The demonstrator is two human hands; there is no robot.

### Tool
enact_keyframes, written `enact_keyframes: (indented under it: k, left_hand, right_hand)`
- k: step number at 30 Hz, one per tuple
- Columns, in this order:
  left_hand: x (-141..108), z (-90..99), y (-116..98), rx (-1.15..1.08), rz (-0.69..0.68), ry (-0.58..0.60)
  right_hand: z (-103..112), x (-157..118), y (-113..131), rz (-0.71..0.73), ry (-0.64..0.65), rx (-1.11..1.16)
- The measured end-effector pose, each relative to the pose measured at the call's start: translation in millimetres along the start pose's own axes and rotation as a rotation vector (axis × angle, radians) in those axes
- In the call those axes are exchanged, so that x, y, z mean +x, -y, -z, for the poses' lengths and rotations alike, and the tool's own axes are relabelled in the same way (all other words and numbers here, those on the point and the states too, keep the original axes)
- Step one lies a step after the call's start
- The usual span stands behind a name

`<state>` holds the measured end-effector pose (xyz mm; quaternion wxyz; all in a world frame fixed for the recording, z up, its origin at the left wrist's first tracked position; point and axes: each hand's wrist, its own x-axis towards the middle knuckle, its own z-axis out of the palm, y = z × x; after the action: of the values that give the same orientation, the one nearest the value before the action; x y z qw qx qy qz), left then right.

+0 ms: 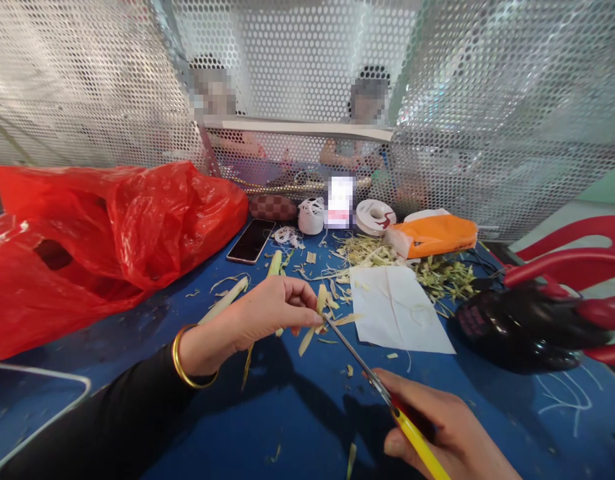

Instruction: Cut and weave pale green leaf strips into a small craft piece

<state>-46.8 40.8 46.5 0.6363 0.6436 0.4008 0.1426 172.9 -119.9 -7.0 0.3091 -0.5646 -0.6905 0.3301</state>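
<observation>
My left hand (272, 308), with a gold bangle at the wrist, pinches a small pale plant piece (321, 300) between thumb and fingers over the blue table. In my right hand (442, 420) are long scissors (360, 363) with a yellow handle, held from the lower right. Their blade tips meet the plant piece beside my left fingertips; whether the blades are parted cannot be made out. Pale leaf strips (224, 300) lie behind my left hand. A white paper sheet (400, 310) rests to the right of the fingertips.
A red plastic bag (137, 227) fills the left. Along the back are a dark phone (252, 241), white string (311, 217), a spool (376, 217), an orange packet (434, 235) and plant scraps (367, 251). A black object (522, 327) stands right. Two people sit behind perforated mesh (307, 67).
</observation>
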Motion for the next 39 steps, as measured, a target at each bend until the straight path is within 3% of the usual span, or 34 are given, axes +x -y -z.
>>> enact_keyframes:
  k: [8, 14, 18, 26, 33, 39]
  left_hand:
    - [0, 0.2, 0, -0.007, -0.015, -0.009]
    - [0, 0.1, 1, -0.021, -0.005, -0.028]
    - [-3, -10.8, -2, -0.109, 0.021, -0.047]
    - [-9, -34.4, 4, -0.408, 0.014, -0.205]
    - [-13, -40.5, 4, -0.575, 0.033, -0.222]
    - [-11, -38.8, 3, -0.670, 0.058, -0.326]
  right_hand:
    - [0, 1, 0, -0.059, 0.062, 0.020]
    - [-7, -2, -2, -0.134, -0.001, 0.396]
    - [-8, -6, -2, -0.212, -0.052, 0.550]
    - [-10, -8, -9, -0.234, -0.053, 0.614]
    - [0, -7, -4, -0.134, -0.127, 0.403]
    - [6, -3, -6, 0.012, -0.114, 0.222]
